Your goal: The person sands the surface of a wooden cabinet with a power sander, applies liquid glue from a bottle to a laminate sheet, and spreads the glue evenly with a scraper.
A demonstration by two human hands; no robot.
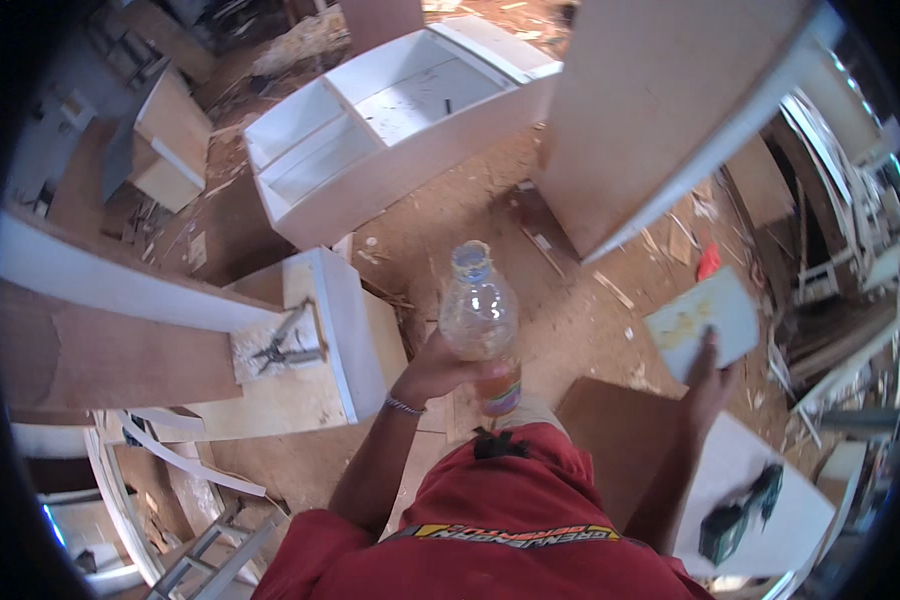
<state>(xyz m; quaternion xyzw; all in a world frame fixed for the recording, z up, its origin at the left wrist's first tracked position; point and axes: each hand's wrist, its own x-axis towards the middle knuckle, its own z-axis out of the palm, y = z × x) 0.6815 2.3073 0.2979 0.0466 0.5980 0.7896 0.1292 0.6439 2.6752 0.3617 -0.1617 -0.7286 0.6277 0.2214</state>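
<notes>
In front of my body, my left hand (436, 374) is wrapped round the lower part of a clear plastic bottle (480, 312). The bottle stands nearly upright with its mouth uncapped, and amber-brown content shows low inside it. My right hand (708, 384), out to the right, grips the lower edge of a small pale board (732, 312). Yellowish smears lie on the board's upper face. Bottle and board are well apart. Some fingers of my right hand are hidden behind the board.
A white cabinet carcass (315, 195) lies ahead on the littered floor, with a tall panel (660, 120) to its right. At left, a pliers-like tool (288, 342) rests on a wooden piece. A dark green tool (735, 525) sits on a white board (785, 530) at lower right.
</notes>
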